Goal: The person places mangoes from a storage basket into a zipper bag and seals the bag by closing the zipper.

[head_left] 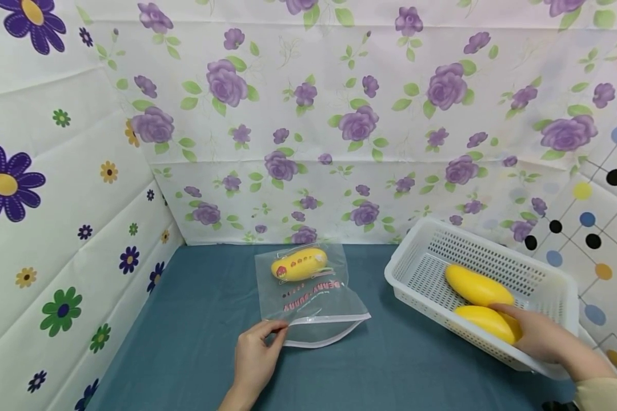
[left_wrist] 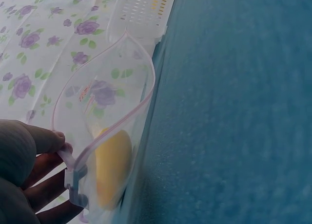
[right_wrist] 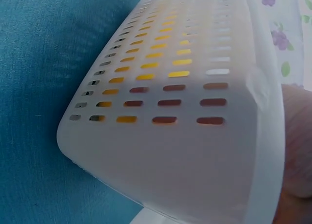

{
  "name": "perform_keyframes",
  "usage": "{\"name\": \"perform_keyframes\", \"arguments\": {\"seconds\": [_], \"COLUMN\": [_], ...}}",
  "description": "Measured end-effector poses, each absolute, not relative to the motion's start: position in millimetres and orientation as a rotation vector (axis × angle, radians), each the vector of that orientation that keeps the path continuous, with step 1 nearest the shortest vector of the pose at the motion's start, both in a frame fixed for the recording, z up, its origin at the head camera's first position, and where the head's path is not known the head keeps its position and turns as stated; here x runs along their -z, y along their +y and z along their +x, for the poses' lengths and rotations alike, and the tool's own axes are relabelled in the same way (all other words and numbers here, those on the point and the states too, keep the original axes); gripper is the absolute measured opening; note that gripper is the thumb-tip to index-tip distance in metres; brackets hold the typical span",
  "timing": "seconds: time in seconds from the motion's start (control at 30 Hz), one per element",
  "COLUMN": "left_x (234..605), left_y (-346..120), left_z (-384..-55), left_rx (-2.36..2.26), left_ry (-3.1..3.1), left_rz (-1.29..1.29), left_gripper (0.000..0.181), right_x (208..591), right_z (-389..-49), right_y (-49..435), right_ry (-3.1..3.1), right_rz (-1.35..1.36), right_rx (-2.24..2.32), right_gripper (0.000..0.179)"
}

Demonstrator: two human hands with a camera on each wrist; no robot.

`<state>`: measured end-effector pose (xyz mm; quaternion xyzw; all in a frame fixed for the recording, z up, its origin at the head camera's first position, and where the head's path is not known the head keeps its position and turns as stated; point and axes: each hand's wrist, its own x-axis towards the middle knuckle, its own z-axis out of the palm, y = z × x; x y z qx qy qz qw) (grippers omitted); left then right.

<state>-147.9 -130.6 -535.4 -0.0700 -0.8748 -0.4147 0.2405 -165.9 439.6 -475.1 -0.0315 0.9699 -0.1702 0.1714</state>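
A clear zip bag [head_left: 308, 305] with pink lettering lies on the cloth, its mouth gaping toward me. Inside it, at the far end, is a smooth yellow mango [head_left: 290, 266]. Thumb and fingers of my left hand [head_left: 258, 349] pinch the left corner of the bag's mouth; the left wrist view shows a slider [left_wrist: 75, 185] beside those fingers. My right hand [head_left: 537, 334] reaches into the white basket [head_left: 408, 294] and grips the nearer yellow mango [head_left: 485, 321]; its thumb is hidden. Another yellow mango [head_left: 475, 283] lies just behind. In the right wrist view, the basket wall hides most of the hand.
The perforated basket stands at an angle on the right of the blue cloth [head_left: 185, 319]. A floral sheet [head_left: 319, 131] rises behind, with patterned sheets at both sides. A small black object [head_left: 559, 406] shows at the bottom right edge.
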Motion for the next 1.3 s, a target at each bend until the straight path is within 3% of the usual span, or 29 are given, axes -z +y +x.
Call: {"name": "perform_keyframes", "arguments": {"seconds": [0.6,1.03,1.3], "left_x": [535.3,531.7,534.6], "left_y": [-129.7,-129.0,-128.9], "left_z": [-151.0,-151.4,-146.8], "left_rx": [1.112,1.122,1.140], "left_ry": [-2.383,-2.390,-2.398], "left_rz": [-0.203,-0.194,-0.187], "left_gripper": [0.014,0.012,0.013], "right_x": [459.1,445.4,439.6], "right_z": [-152.9,-139.1,-128.4], "right_y": [449.1,443.2,430.9], "right_ry": [2.856,2.969,2.992], "right_rz": [-0.148,0.007,0.086], "right_rx": [0.515,0.624,0.713], "right_gripper": [0.095,0.117,0.117]}}
